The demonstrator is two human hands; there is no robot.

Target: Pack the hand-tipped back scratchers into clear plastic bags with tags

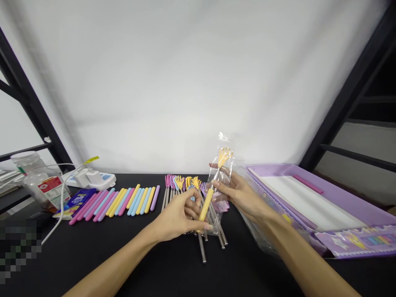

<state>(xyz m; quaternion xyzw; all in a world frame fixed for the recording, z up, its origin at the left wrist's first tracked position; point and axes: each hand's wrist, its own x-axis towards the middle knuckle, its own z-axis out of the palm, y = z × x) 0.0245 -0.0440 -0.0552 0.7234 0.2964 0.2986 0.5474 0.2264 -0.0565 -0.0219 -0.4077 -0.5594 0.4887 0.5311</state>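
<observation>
A yellow back scratcher (pixel 206 204) with a claw-shaped head and metal shaft is held up at a slant in a clear plastic bag (pixel 221 142). My left hand (pixel 179 212) is closed on the lower end of its yellow handle. My right hand (pixel 239 192) pinches the bag and shaft higher up, below the claw. Behind and beneath them lies a row of claw heads (pixel 179 181) in pink, blue, yellow and purple on metal shafts (pixel 202 249); my hands hide part of it.
Left of my hands, several coloured handles (pixel 123 202) lie side by side on the black table (pixel 148 264). Farther left are a clear jar (pixel 43 185), a blue packet (pixel 78 202) and a white power strip (pixel 107 179) with a cable. A purple tray (pixel 275 170) stands at right, beside plastic bags (pixel 256 227).
</observation>
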